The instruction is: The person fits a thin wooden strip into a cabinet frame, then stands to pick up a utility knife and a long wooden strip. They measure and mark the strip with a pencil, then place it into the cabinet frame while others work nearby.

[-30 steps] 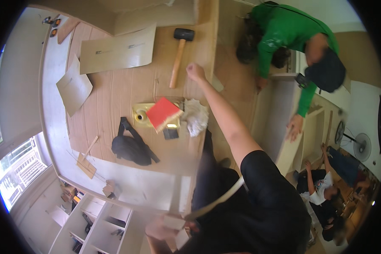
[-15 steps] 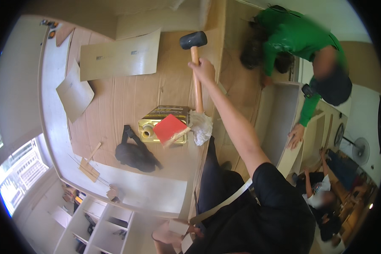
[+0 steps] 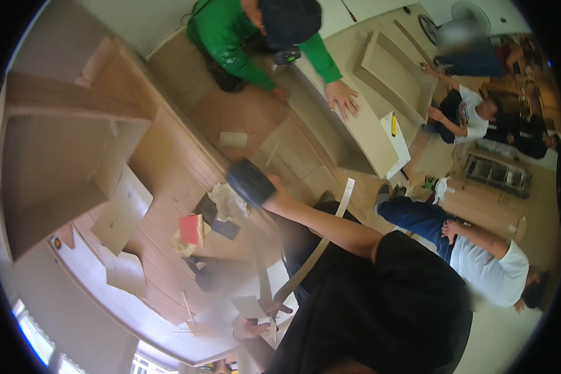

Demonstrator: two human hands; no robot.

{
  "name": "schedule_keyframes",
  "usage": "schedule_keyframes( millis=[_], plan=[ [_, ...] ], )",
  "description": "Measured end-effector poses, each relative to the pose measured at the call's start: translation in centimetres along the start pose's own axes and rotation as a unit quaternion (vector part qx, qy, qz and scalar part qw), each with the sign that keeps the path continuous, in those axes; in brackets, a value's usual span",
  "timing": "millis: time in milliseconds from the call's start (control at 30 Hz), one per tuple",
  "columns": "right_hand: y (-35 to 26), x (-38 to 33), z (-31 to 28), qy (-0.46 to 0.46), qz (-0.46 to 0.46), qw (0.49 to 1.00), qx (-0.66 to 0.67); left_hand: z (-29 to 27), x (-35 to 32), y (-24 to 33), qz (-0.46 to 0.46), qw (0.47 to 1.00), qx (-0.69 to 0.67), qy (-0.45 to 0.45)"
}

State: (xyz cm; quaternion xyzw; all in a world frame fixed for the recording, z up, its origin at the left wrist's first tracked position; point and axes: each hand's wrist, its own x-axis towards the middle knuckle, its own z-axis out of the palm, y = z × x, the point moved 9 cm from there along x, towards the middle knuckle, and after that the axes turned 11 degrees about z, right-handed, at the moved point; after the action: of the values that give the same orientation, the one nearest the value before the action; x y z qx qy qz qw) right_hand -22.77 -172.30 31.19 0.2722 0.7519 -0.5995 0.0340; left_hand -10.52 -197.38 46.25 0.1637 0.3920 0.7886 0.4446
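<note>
Black-headed mallet (image 3: 250, 182) up mid-swing, head blurred, just above the red box (image 3: 191, 229) on the wooden floor (image 3: 168, 162). Gripped in the right hand (image 3: 275, 190), fingers wrapped shut around the handle close under the head. Handle itself mostly lost in motion blur, trailing down toward the lower hand. Best done, by the look of it, with a firm wrist, the head coming down square, the other hand well clear of the strike. Left hand (image 3: 250, 327) low, well below the red box, fingers curled closed on a pale thin piece (image 3: 250, 306), apparently pinching it upright; exact grip hard to read through the blur. Beside the red box: crumpled white paper (image 3: 225, 201), a dark bag (image 3: 212, 274), flat cardboard pieces (image 3: 123, 212). Farther up from the box, a person in a green top (image 3: 230, 37) pressing a hand (image 3: 343, 98) on a pale cabinet panel (image 3: 361, 128).
</note>
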Motion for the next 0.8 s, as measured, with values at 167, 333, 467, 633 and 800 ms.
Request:
schedule_keyframes(
  millis=[167,333,467,633,800],
  plan=[
    [-3.6,-11.0,-16.6,0.229,-0.039,0.952,-0.197,2.4,2.6,-1.4,-0.127,0.991,-0.002,-0.032],
    [5.7,-18.1,-33.2,0.360,0.076,0.915,-0.163,5.7,7.5,-2.8,-0.170,0.984,0.027,-0.042],
    [17.3,-18.8,-50.6,0.552,-0.030,0.824,-0.126,9.3,11.1,-5.7,-0.186,0.976,0.088,-0.067],
    [37.9,-21.0,-71.7,0.640,0.166,0.750,0.029,13.0,12.8,-9.9,-0.254,0.950,0.176,-0.045],
    [50.2,-23.6,-83.2,0.673,0.125,0.679,0.266,16.0,16.1,-14.3,-0.314,0.928,0.198,-0.008]
  ],
)
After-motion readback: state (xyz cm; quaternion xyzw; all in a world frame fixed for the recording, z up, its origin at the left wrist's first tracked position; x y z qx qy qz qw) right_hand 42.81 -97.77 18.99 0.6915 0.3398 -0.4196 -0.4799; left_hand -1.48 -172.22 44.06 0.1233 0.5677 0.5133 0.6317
